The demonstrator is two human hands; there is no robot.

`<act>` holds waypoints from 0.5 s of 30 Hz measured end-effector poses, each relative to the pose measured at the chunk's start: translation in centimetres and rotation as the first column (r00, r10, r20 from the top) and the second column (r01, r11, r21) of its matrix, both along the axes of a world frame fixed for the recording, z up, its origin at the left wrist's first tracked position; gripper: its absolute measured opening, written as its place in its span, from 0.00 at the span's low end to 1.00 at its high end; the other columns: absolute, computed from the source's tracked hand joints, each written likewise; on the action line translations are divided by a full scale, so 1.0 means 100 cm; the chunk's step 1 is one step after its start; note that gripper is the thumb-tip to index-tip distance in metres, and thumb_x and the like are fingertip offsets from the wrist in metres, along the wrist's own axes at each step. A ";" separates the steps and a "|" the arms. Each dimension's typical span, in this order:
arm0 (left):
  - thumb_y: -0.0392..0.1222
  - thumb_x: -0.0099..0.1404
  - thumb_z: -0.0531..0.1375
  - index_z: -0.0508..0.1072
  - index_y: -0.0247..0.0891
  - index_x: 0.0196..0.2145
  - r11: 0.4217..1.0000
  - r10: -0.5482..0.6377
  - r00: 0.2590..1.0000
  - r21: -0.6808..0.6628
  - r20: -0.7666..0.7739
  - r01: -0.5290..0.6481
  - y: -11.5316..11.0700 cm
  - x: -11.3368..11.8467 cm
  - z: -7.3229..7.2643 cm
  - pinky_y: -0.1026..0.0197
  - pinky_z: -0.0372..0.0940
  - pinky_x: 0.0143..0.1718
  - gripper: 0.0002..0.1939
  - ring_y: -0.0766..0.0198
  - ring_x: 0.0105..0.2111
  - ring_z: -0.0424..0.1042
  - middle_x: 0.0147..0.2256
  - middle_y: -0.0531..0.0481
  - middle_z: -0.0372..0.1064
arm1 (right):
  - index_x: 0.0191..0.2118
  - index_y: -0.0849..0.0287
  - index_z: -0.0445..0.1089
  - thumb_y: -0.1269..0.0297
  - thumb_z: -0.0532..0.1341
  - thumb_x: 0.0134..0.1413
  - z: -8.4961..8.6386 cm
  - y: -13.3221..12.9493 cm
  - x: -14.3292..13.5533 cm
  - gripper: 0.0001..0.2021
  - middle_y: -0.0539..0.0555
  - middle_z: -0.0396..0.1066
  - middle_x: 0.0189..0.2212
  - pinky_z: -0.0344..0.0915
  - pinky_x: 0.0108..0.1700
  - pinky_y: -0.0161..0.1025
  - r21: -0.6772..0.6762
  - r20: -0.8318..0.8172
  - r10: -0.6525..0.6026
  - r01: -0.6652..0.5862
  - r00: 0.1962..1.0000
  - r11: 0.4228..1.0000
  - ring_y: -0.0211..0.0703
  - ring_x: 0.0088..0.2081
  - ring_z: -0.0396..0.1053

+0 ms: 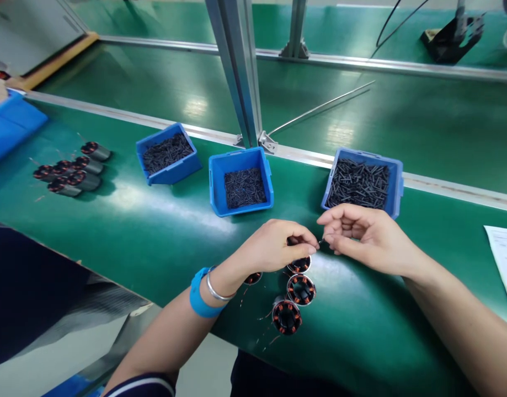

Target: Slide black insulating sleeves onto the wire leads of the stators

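My left hand [284, 245] is closed in a pinch above a motor stator [299, 266]; what its fingertips grip is too small to make out. Facing it, my right hand [363, 237] pinches a short black tube [321, 241], its end at the left fingertips. Closer to me stand a second stator [302, 290] and a third stator [287, 318], upright, with copper windings and loose wire ends. Another stator [253, 278] is partly hidden under my left wrist.
Three blue bins stand along the back: the left bin [174, 171], the middle bin [218, 190] and the right bin [396, 190], all holding black tubes. A group of stators [85, 181] lies at left. A metal post [236, 71] rises behind. Paper [503, 259] lies at right.
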State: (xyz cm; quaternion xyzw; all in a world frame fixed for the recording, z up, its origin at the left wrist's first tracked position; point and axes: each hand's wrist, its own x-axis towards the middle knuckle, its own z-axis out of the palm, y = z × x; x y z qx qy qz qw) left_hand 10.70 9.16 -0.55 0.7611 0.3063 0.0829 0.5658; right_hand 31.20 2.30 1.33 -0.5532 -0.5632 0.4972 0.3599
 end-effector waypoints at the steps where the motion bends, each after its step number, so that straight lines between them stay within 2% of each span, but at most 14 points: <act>1: 0.41 0.64 0.64 0.81 0.40 0.37 1.000 0.001 1.000 -0.001 0.001 -0.001 0.000 0.000 0.000 0.65 0.63 0.33 0.06 0.68 0.30 0.74 0.32 0.54 0.79 | 0.41 0.60 0.71 0.67 0.66 0.49 0.000 0.000 0.000 0.12 0.51 0.73 0.28 0.72 0.30 0.34 0.002 -0.003 -0.006 0.006 1.000 1.000 0.36 0.28 0.71; 5: 0.40 0.64 0.64 0.81 0.40 0.37 1.000 0.004 1.000 0.004 0.008 -0.004 0.000 0.000 -0.002 0.65 0.63 0.33 0.06 0.68 0.29 0.73 0.32 0.54 0.79 | 0.41 0.60 0.71 0.67 0.66 0.49 0.001 0.002 0.000 0.11 0.50 0.73 0.27 0.72 0.31 0.33 0.009 0.005 0.008 -0.008 1.000 1.000 0.36 0.28 0.71; 8: 0.40 0.64 0.64 0.80 0.40 0.36 1.000 0.006 1.000 0.003 0.008 -0.006 0.000 0.000 -0.002 0.65 0.64 0.33 0.05 0.68 0.30 0.73 0.32 0.54 0.79 | 0.41 0.60 0.71 0.68 0.64 0.50 0.004 0.002 -0.003 0.10 0.50 0.73 0.27 0.72 0.33 0.34 0.043 0.072 0.047 -0.050 0.996 0.998 0.36 0.28 0.72; 10: 0.40 0.64 0.64 0.80 0.39 0.36 1.000 0.006 1.000 -0.012 0.000 -0.006 -0.001 0.001 -0.002 0.65 0.65 0.34 0.05 0.68 0.29 0.74 0.31 0.54 0.78 | 0.41 0.59 0.71 0.69 0.62 0.52 0.008 0.003 -0.007 0.09 0.49 0.74 0.27 0.71 0.33 0.33 0.081 0.185 0.097 -0.114 0.978 0.990 0.36 0.28 0.72; 13: 0.37 0.62 0.63 0.78 0.37 0.35 0.999 0.007 1.000 -0.051 0.000 -0.007 -0.002 0.001 -0.002 0.65 0.66 0.35 0.04 0.68 0.30 0.74 0.30 0.53 0.77 | 0.42 0.59 0.70 0.72 0.59 0.52 0.015 0.004 -0.012 0.10 0.48 0.74 0.26 0.68 0.30 0.33 0.102 0.392 0.183 -0.240 0.902 0.965 0.35 0.26 0.71; 15: 0.35 0.60 0.64 0.76 0.36 0.37 0.997 0.024 1.000 -0.068 0.015 -0.023 -0.002 0.000 -0.002 0.64 0.68 0.36 0.06 0.67 0.32 0.75 0.32 0.52 0.77 | 0.45 0.60 0.69 0.72 0.58 0.53 0.017 0.004 -0.013 0.13 0.47 0.74 0.25 0.67 0.28 0.33 0.090 0.456 0.223 -0.294 0.861 0.952 0.36 0.25 0.71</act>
